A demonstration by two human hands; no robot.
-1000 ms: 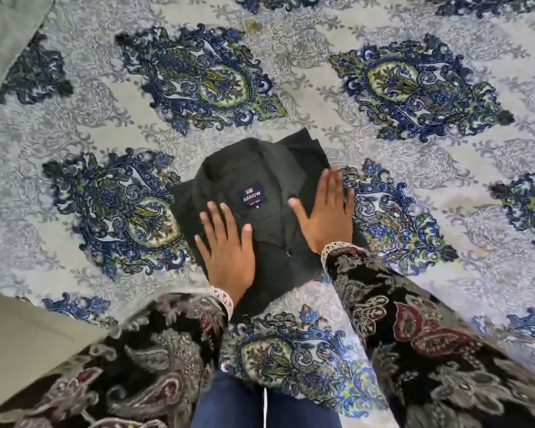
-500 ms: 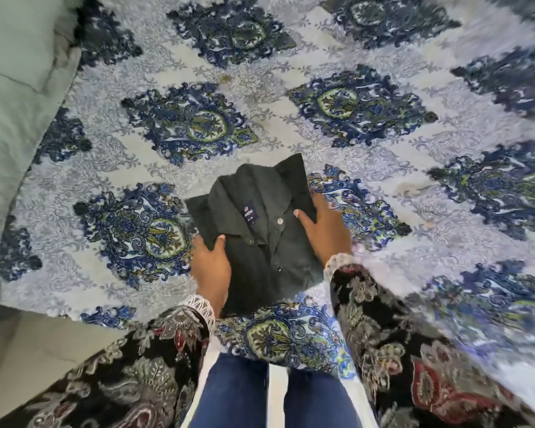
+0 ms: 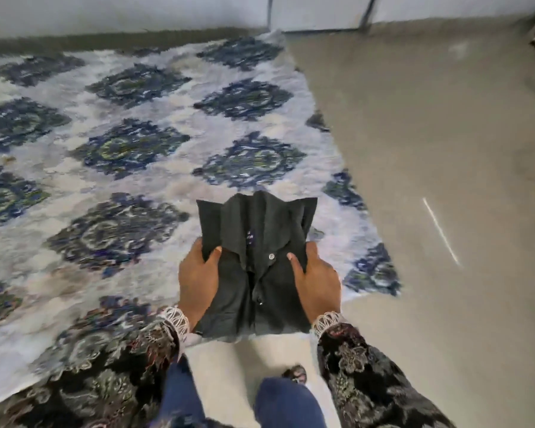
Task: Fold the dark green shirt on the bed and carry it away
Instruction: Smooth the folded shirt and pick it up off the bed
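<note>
The dark green shirt (image 3: 260, 257) is folded into a compact rectangle, collar pointing away from me, with a small label and a button showing. It hangs in the air in front of me, above the near edge of the bed (image 3: 121, 168). My left hand (image 3: 198, 279) grips its left side with the thumb on top. On the other side, my right hand (image 3: 317, 281) holds the right edge the same way. The fingers of both hands are hidden under the cloth.
The bed's blue and white patterned cover ends at a corner (image 3: 380, 285) to my right. Grey floor (image 3: 445, 149) spreads right and ahead to a pale wall (image 3: 315, 9). My legs and a foot (image 3: 295, 373) stand on pale floor below.
Both hands went from pressing flat on the shirt to gripping its sides and lifting it off the bed. The view has swung right, bringing floor and wall into sight.
</note>
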